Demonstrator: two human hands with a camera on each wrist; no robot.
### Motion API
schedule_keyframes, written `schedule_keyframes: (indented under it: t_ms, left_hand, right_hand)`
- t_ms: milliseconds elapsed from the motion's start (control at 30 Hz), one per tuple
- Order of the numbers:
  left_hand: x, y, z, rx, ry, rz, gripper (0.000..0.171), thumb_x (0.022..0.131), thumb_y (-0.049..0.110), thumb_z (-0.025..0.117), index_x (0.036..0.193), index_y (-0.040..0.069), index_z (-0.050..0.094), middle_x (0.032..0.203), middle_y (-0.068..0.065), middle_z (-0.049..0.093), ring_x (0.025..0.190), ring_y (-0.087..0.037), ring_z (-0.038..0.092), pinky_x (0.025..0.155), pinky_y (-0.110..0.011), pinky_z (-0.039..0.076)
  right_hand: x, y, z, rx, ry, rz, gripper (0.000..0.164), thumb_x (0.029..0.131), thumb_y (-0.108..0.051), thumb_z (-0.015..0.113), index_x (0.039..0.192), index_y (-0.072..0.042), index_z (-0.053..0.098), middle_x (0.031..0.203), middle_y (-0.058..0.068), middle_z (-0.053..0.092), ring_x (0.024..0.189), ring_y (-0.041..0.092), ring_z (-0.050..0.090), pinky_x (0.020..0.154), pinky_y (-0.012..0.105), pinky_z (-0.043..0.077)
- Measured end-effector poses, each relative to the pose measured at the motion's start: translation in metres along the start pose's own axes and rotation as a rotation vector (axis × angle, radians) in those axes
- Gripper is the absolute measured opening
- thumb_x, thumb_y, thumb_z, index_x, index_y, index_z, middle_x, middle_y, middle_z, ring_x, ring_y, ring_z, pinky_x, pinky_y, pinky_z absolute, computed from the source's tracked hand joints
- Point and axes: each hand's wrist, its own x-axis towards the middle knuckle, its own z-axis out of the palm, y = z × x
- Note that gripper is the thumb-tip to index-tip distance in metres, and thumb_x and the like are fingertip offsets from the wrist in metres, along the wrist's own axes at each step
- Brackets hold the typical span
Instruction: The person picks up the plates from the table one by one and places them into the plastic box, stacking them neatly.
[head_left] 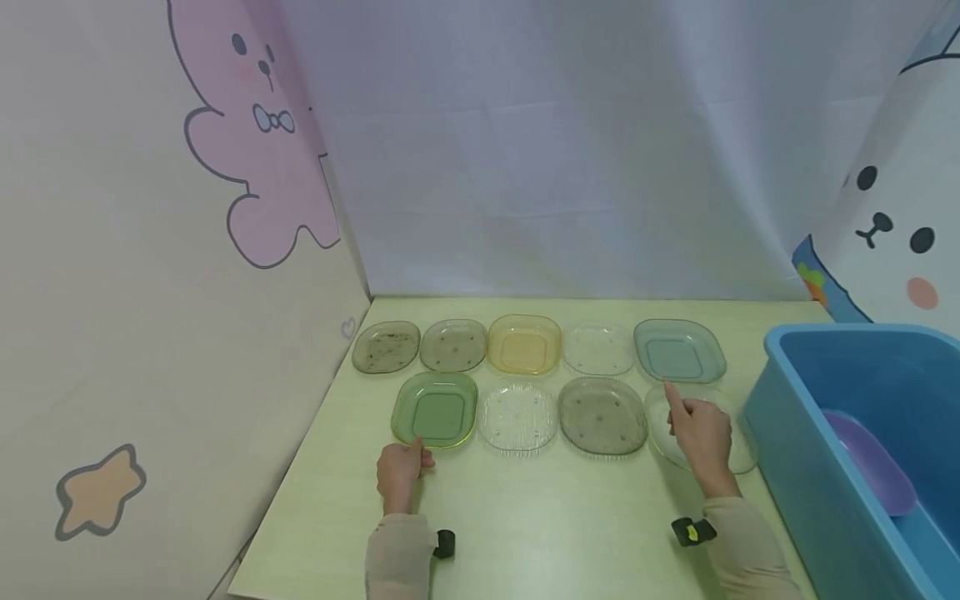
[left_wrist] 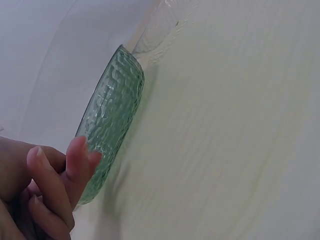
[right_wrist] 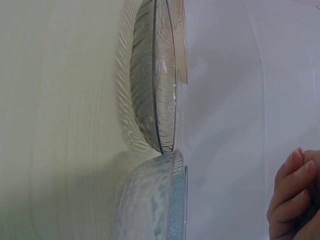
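A green plate (head_left: 438, 410) with a squarish base lies on the table. My left hand (head_left: 401, 475) is at its near rim, fingers loosely bent; in the left wrist view the fingertips (left_wrist: 77, 150) overlap the plate's dimpled side. Over on the right, my right hand (head_left: 703, 437) is above a clear round-cornered plate (head_left: 742, 454) and hides part of it. Its thumb points away from me and the other fingers curl loosely with nothing in them. Next to that plate are a grey plate (head_left: 602, 417) and a clear ribbed plate (head_left: 517, 417).
Behind stands a row of plates: two greyish ones (head_left: 386, 347), a yellow one (head_left: 524, 344), a clear one (head_left: 598, 348) and a pale blue one (head_left: 679, 351). A large blue tub (head_left: 795, 433) at the right holds a purple item (head_left: 873, 467). Curtains border the table (head_left: 540, 525).
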Motion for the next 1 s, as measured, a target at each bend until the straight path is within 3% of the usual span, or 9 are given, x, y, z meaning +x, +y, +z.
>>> schedule_keyframes:
  t_ms: [600, 1000]
  left_hand:
    - [-0.001, 0.0021, 0.0018, -0.118, 0.054, -0.001, 0.034, 0.092, 0.022, 0.048, 0.076, 0.003, 0.071, 0.065, -0.003, 0.07, 0.046, -0.007, 0.057, 0.055, -0.024, 0.036]
    - [-0.0025, 0.0001, -0.0019, -0.174, 0.059, 0.058, 0.03, 0.092, 0.012, 0.048, 0.079, -0.005, 0.068, 0.063, -0.007, 0.068, 0.046, -0.006, 0.057, 0.056, -0.022, 0.043]
  right_hand:
    - [-0.0034, 0.0034, -0.0008, -0.018, -0.02, 0.005, 0.067, 0.094, -0.053, 0.036, 0.055, -0.004, 0.061, 0.046, 0.0, 0.054, 0.044, 0.015, 0.043, 0.052, 0.029, 0.031]
    - [-0.0055, 0.0069, -0.0023, -0.025, -0.021, 0.014, 0.066, 0.094, -0.051, 0.037, 0.055, -0.004, 0.061, 0.047, 0.0, 0.055, 0.045, 0.015, 0.043, 0.052, 0.029, 0.032]
